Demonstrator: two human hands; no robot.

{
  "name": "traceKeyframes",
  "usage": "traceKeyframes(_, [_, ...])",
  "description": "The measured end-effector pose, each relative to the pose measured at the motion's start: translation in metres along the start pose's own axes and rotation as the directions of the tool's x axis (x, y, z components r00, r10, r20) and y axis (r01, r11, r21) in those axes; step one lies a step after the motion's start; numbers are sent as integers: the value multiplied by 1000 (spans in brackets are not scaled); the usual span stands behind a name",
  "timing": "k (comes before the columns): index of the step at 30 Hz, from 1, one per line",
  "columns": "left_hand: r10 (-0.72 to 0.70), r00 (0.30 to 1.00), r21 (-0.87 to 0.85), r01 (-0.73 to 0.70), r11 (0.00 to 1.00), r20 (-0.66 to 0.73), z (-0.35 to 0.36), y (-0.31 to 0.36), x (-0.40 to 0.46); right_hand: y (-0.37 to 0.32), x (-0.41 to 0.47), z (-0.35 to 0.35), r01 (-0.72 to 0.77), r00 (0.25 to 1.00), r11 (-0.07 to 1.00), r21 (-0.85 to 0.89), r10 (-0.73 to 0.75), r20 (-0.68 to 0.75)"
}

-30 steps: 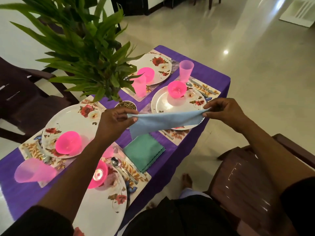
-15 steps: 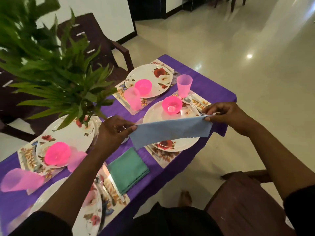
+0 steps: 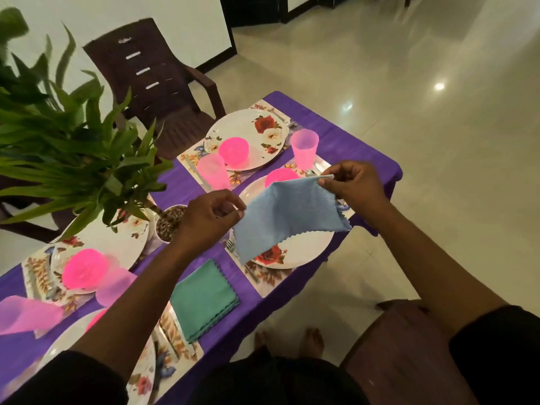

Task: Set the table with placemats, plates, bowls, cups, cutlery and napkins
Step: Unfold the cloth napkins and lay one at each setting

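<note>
Both hands, left hand (image 3: 209, 217) and right hand (image 3: 355, 187), pinch blue napkin (image 3: 287, 217) corners above the plate (image 3: 309, 249); align edges before folding.

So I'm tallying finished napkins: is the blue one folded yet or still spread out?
Spread out, not folded: the blue napkin hangs as a single layer, the left hand and right hand each pinching a corner.
</note>
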State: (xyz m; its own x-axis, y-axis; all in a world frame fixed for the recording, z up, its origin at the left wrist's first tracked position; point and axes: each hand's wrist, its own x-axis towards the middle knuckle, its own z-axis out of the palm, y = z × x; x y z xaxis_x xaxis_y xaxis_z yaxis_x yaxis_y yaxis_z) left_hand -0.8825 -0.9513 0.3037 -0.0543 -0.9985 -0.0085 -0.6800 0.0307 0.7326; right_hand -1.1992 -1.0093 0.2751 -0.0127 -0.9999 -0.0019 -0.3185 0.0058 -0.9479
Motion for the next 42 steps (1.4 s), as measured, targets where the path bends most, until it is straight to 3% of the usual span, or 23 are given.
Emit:
traceKeyframes(3, [28, 994, -87, -19, 996, 103, 5, 14, 9, -10, -6, 22, 65, 997, 994, -92, -69, -35])
traceKeyframes(8, [54, 956, -217, 10, 976, 287, 8, 29, 28, -19, -13, 54, 113, 993, 973, -202, -102, 62])
traceKeyframes(14, [165, 975, -164, -141, 976, 146, 17, 16, 50, -26, -21, 77, 11, 1000, 999, -49, -11, 9])
traceKeyframes(19, [356, 930, -119, -344, 931, 90, 21, 8, 63, -36, -17, 79, -57, 998, 994, 89, 53, 43])
traceKeyframes(26, [340, 939, -185, -328, 927, 42, 16, 8, 74, -53, -3, 80, -17, 996, 1000, 23, 15, 92])
traceKeyframes(36, [275, 960, -114, -267, 957, 62, 20, 20, 101, -49, 30, 66, 24, 980, 1000, -9, -22, 199])
traceKeyframes(42, [186, 976, -73, -179, 981, 111, 31, 17, 112, -34, 70, 38, 42, 923, 997, 66, -65, 380])
